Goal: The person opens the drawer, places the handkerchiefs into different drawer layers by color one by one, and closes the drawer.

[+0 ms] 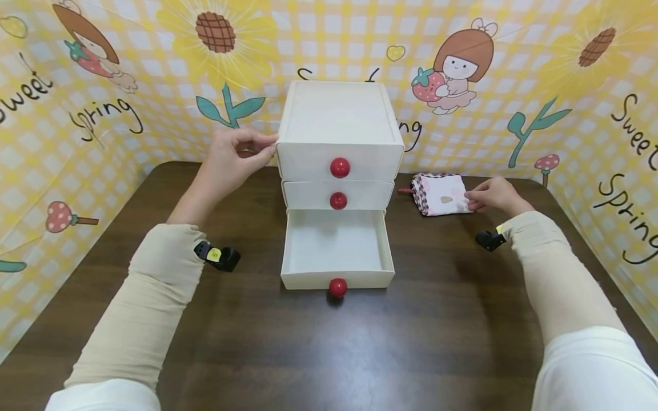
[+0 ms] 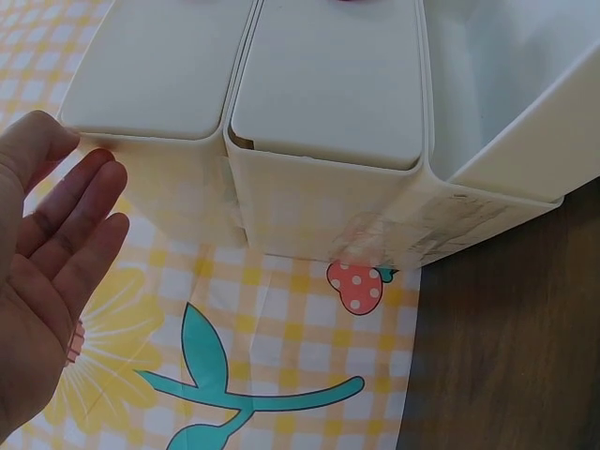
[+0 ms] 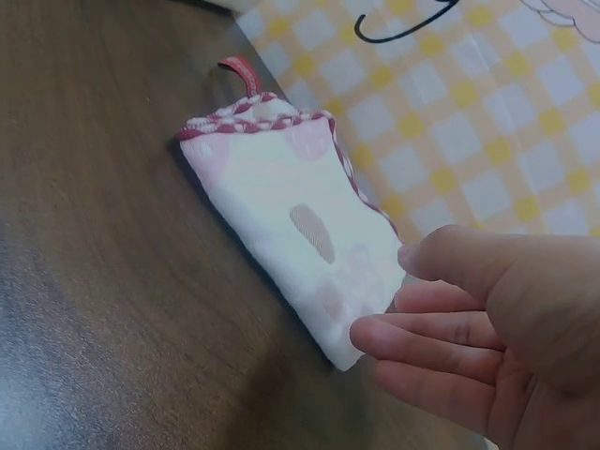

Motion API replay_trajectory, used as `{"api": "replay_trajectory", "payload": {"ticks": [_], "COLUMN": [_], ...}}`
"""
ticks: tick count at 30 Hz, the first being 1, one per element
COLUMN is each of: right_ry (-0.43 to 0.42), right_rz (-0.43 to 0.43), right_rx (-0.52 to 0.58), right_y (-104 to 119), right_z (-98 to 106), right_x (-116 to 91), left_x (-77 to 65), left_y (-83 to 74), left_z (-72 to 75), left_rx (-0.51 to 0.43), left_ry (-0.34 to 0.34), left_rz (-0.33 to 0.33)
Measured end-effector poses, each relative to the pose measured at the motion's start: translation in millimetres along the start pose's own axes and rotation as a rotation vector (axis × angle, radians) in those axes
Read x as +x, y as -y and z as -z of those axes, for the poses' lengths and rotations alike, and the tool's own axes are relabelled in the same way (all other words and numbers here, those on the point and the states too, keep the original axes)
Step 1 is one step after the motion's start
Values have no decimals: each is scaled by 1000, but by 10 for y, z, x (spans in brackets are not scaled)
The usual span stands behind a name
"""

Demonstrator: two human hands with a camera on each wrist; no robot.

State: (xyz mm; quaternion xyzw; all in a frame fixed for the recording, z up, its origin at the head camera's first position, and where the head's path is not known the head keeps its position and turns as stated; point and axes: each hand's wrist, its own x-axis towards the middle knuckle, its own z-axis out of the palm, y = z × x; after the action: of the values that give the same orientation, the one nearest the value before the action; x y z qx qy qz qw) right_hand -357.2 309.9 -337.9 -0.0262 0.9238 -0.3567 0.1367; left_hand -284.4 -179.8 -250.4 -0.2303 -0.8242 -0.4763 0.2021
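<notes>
A white cabinet (image 1: 339, 114) with red knobs stands at the back of the table. Its bottom drawer (image 1: 336, 279) is pulled out and bare inside. My left hand (image 1: 236, 157) touches the cabinet's upper left front corner with its fingertips. In the left wrist view, the fingers of that left hand (image 2: 56, 225) lie along the cabinet's side, thumb near the front edge. To the right lies a folded cloth (image 3: 281, 216), white and pink with a checked border and a red loop. At its right end is my right hand (image 1: 496, 195), fingers fairly straight, fingertips at the edge.
The brown wooden table (image 1: 247, 342) carries the cabinet and cloth. A yellow checked curtain (image 1: 319, 34) with printed flowers and figures closes off the back and sides. Small black cameras (image 1: 221, 257) are strapped to both wrists.
</notes>
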Motion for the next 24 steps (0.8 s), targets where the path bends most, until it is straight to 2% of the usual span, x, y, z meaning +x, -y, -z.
{"api": "replay_trajectory", "payload": {"ticks": [7, 18, 24], "right_ry": [16, 43, 71], "right_rz": [-43, -109, -129], "right_rx": [40, 194, 206], "right_y": [-30, -83, -99], "right_z": [8, 45, 47], "right_x": [50, 79, 105], "left_x": [-11, -3, -3], "left_y": [-11, -21, -22], "left_z": [15, 7, 7], "left_rx": [5, 3, 0], "left_ry": [-4, -3, -5], "left_rz": [9, 16, 22]}}
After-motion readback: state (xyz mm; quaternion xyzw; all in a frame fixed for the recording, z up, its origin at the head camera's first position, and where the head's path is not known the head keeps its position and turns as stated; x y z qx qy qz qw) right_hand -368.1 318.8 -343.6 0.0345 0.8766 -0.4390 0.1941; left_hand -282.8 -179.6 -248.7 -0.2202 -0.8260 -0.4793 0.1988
